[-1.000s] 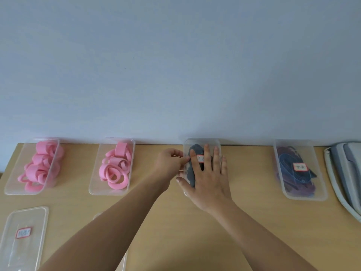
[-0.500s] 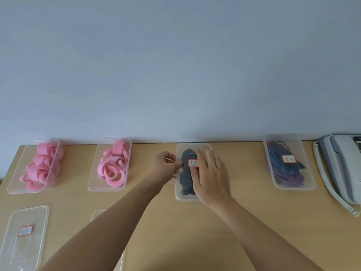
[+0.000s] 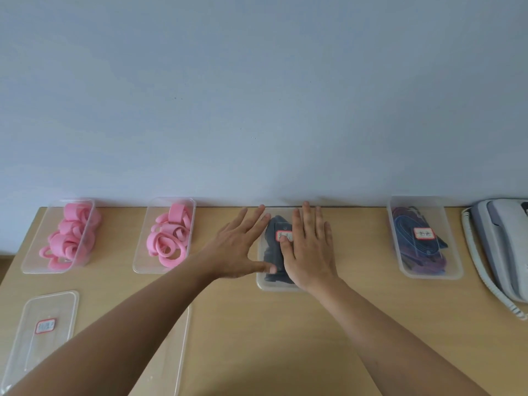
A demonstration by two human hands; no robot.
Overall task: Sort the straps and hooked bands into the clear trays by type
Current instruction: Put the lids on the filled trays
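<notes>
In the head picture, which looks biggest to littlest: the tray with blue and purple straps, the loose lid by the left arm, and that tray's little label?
1. Loose lid and strap tray: they look about alike, and the lid is nearer the camera, so no ranking between them.
2. Label: clearly smallest.

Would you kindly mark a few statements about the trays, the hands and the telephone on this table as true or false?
1. The left hand and the right hand both touch the clear lidded tray of dark straps with straight fingers. True.
2. The clear tray of pink bands at the far left has a lid on. False: it is open; a loose labelled clear lid lies in front of it.
3. The clear tray of blue and purple straps carries a red-edged label. True.
4. The grey telephone stands at the wooden table's left end. False: it stands at the right end.
</notes>
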